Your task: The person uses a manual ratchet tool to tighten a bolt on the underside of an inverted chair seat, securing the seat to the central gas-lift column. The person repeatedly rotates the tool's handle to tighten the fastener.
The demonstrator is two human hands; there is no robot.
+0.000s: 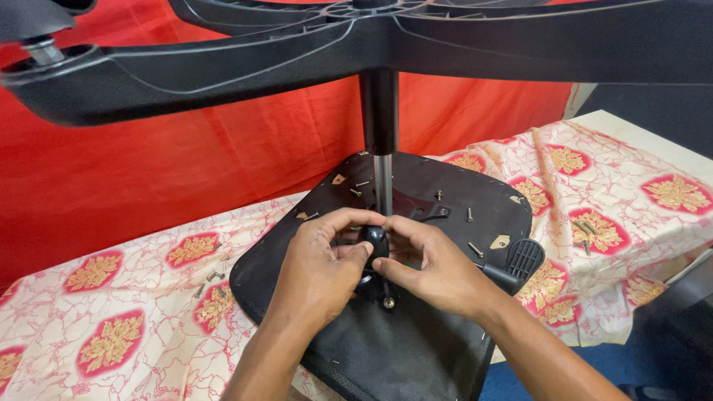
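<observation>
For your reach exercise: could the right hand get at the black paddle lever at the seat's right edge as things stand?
Probably yes: the black paddle lever lies just beyond the right hand, with only bare seat underside between and nothing covering it.

There is just one view. The camera sits on the person's head and looks forward and down at the two hands, from close up. The left hand (319, 260) and right hand (434, 271) meet in the middle, low in the picture. The black star base (223, 67) hangs above the hands, very near the camera. A red cloth (148, 171) is behind the hands.
</observation>
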